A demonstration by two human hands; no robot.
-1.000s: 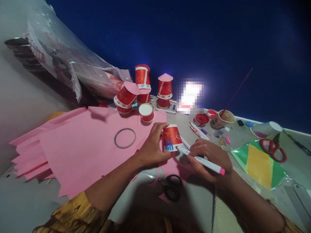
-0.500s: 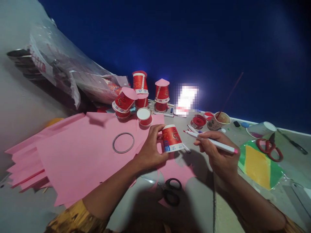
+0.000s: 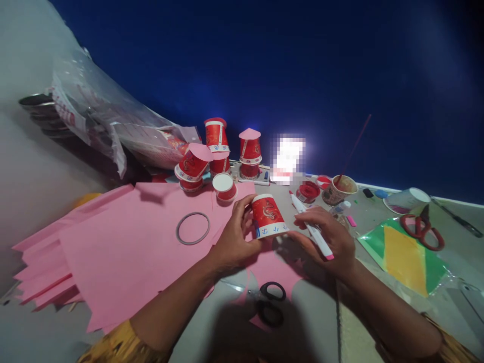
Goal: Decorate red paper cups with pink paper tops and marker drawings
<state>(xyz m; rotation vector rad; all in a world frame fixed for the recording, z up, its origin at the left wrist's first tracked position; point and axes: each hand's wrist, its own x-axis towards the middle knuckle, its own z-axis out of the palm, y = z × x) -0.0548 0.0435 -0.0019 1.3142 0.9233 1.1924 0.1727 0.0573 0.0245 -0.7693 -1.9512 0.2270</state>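
Observation:
My left hand (image 3: 235, 234) is closed round the left side of a red paper cup (image 3: 268, 214), held upside down with its white rim band downward. A gold dragon is printed on the red, and small blue marks dot the band. In my right hand (image 3: 329, 237) lies a white marker pen (image 3: 316, 234) with a pink end, its tip pointing up and away. The right fingertips reach the cup's lower right rim. Below the cup, black-handled scissors (image 3: 271, 304) rest on pink paper scraps (image 3: 282, 264).
Pink paper sheets (image 3: 124, 242) cover the left side, a grey ring (image 3: 192, 228) on them. Stacked red cups (image 3: 250, 148) stand behind, beside a bright pixelated patch. To the right are a red paint jar (image 3: 307, 191), a cup with a stick (image 3: 340, 190) and red-handled scissors (image 3: 421, 232).
My right hand has moved left to the cup, and the marker has turned steeper. The cup has rotated a little, so more of the dragon faces me and less of the blue patch shows.

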